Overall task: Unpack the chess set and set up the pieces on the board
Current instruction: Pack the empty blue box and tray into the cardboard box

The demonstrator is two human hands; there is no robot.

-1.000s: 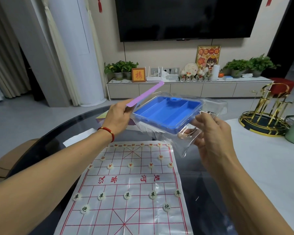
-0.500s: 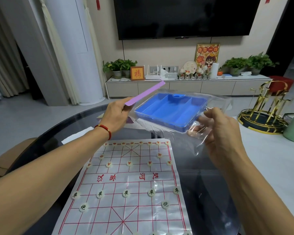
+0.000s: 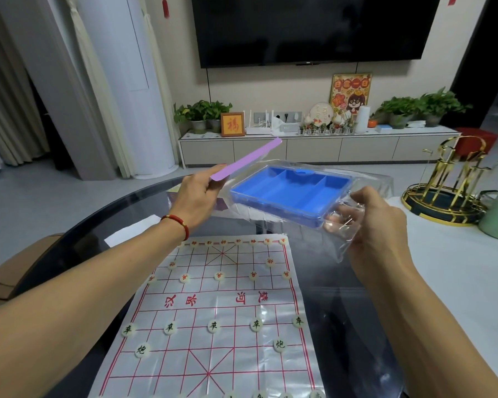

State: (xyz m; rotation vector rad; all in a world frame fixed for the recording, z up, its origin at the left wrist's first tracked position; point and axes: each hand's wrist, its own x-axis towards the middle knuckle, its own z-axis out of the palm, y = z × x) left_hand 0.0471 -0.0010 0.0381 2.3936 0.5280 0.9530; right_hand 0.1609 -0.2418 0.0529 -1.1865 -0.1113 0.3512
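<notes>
Chess pieces (image 3: 212, 326) are sitting in rows on the paper board (image 3: 219, 317), which is lying flat on the dark glass table (image 3: 357, 326). Above the board's far edge, the left hand (image 3: 194, 198) is pinching a purple card (image 3: 246, 160), while the right hand (image 3: 371, 222) is gripping the clear plastic shell (image 3: 337, 242) around the empty blue tray (image 3: 288, 193). Setup is looking nearly finished; I judge the packaging is being cleared, so the next move is calling for laying both well aside of the board.

Both forearms are bare, without sleeves. The left wrist wears a thin red bracelet (image 3: 176, 221) (with one small golden bead).
</notes>
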